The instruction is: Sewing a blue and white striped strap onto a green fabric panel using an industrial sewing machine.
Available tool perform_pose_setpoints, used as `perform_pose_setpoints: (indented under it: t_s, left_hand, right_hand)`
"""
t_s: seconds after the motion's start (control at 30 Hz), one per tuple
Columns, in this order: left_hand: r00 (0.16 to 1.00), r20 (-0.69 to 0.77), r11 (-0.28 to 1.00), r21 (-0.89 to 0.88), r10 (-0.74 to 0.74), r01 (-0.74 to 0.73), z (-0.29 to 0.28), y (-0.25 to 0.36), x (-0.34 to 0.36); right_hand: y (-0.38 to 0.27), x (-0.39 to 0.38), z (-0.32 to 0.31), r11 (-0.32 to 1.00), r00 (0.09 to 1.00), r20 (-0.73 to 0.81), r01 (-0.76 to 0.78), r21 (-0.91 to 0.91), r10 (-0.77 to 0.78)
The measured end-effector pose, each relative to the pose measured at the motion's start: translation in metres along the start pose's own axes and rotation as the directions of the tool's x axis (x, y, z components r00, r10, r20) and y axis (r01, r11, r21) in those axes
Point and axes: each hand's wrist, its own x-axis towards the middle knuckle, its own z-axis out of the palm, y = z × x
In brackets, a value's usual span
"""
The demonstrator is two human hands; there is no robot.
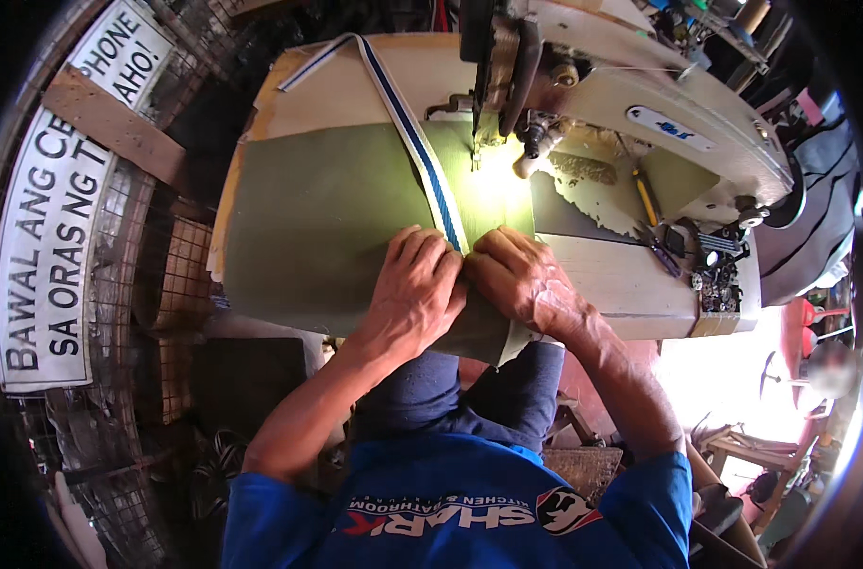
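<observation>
A white tape with a blue stripe (417, 142) runs over a large olive-green cloth (308, 190) and bends back at the far edge of the sewing table. Its near end goes between my two hands, which meet at the fingertips. My left hand (417, 284) is closed, pinching the tape from the left. From the other side, my right hand (524, 277) has its curled fingers on the tape's end and the cloth. Just beyond them stands a sewing machine (673, 123), its lamp lighting the cloth by the needle (477, 156). The cloth's near corner hangs over my lap.
Yellow-handled pliers (646, 197), a dark-handled tool (661, 254) and a heap of small metal parts (720, 284) lie right of the cloth. A wire grille with white signs (52, 256) stands at the left. A wooden stool (763, 450) is at the lower right.
</observation>
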Motion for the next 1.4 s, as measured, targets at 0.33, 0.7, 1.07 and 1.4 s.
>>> perform_pose_setpoints:
  t_s: [0.33,0.7,1.07,1.4]
  left_hand:
    - [0.995,0.078,0.789,-0.606,-0.069,0.102,-0.101,0.064,-0.027]
    - [0.921,-0.377,0.208,-0.897,0.097,-0.389,-0.101,0.154,0.013]
    - [0.970,0.168,0.562,-0.792,-0.173,0.237,-0.035,0.033,0.028]
    - [0.949,0.079,0.921,-0.276,0.306,-0.274,0.005,-0.131,0.070]
  right_hand:
    - [-0.094,-0.044,-0.045,0.844,0.946,-0.216,-0.094,0.529,0.241]
    - [-0.181,-0.084,-0.177,0.884,0.876,-0.215,-0.364,0.295,0.432]
    - [-0.042,0.003,-0.103,0.546,0.619,0.263,-0.782,0.301,0.741]
    - [0.073,0.066,-0.013,0.480,0.625,0.500,-0.781,0.401,0.600]
